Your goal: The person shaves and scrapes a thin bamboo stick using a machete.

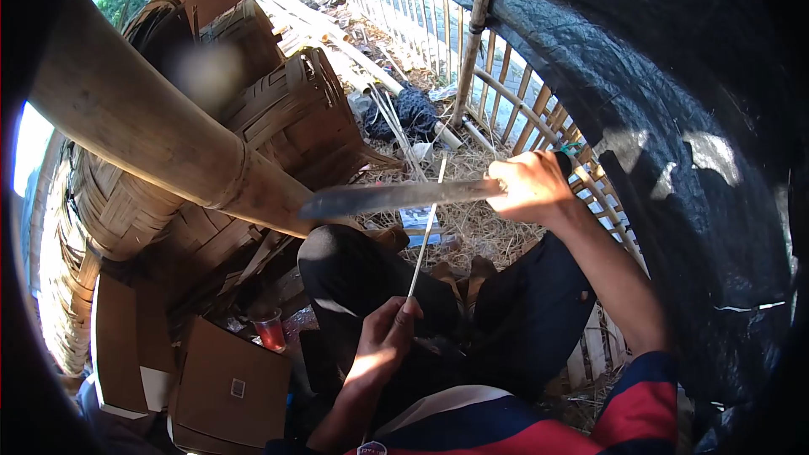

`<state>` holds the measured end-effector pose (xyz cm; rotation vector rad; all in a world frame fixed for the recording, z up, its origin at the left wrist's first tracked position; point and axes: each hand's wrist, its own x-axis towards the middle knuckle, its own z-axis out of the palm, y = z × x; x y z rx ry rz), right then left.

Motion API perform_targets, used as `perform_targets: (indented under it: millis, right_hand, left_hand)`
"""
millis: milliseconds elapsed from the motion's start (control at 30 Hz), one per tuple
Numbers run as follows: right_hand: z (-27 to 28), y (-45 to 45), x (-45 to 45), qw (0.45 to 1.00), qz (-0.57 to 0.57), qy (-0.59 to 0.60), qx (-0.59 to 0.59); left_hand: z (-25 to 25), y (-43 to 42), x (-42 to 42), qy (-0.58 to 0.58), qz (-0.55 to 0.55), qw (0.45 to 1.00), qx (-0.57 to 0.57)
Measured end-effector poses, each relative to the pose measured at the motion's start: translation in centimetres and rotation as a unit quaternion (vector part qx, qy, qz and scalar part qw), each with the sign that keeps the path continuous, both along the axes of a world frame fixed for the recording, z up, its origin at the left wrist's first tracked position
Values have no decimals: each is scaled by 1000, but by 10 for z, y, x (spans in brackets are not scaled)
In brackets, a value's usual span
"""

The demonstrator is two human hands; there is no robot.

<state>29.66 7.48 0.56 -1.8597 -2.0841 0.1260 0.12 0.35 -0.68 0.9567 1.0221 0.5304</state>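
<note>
My right hand (529, 188) is closed around the handle of a machete (396, 197), its dark end showing past my fist. The long blade reaches out to the left, roughly level, over my knees. Between the thumb and fingers of my left hand (389, 337) is a thin pale bamboo strip (424, 254), pointing up and away from me. Blade and strip cross near the strip's upper part; whether they touch I cannot tell. The lower end of the strip is hidden by my left hand.
A thick bamboo pole (168, 131) slants across the left, before woven bamboo panels (295, 114). Lower left are an open cardboard box (227, 383) and a cup of red drink (270, 331). Dark sheeting (674, 118) and a bamboo fence (497, 93) bound the right. Shavings (480, 227) litter the ground.
</note>
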Motion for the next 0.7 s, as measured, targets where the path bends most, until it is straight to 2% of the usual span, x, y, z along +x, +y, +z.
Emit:
perform_targets:
  millis: [67,133,200,233,267,333,400,600,667,700]
  right_hand:
    - [1,-8,-18,996,79,-35,2]
    - [-5,-12,-27,981,173,0,90]
    - [1,1,-20,993,109,-25,-23]
    - [8,8,-10,996,21,-4,-89]
    - [2,14,7,998,-31,-21,-51]
    - [7,22,30,981,-175,34,-73]
    - [-17,23,48,971,-235,48,-2]
    - [-12,7,30,971,-169,160,58]
    - [-3,1,13,975,-53,182,112]
    - [-4,0,6,981,-11,147,129]
  left_hand:
    - [-5,0,3,9,-8,1000,1]
    - [-4,0,1,16,-12,1000,1]
    - [0,1,-2,17,-2,1000,-2]
    - [1,1,-6,24,5,1000,2]
    - [1,2,-10,28,14,999,8]
    - [-1,1,-16,19,17,1000,3]
    - [-4,4,-19,13,18,1000,-3]
    - [-5,19,-9,-38,20,999,-18]
    - [-4,22,-5,-83,11,995,-59]
    - [-3,24,-3,-82,10,995,-58]
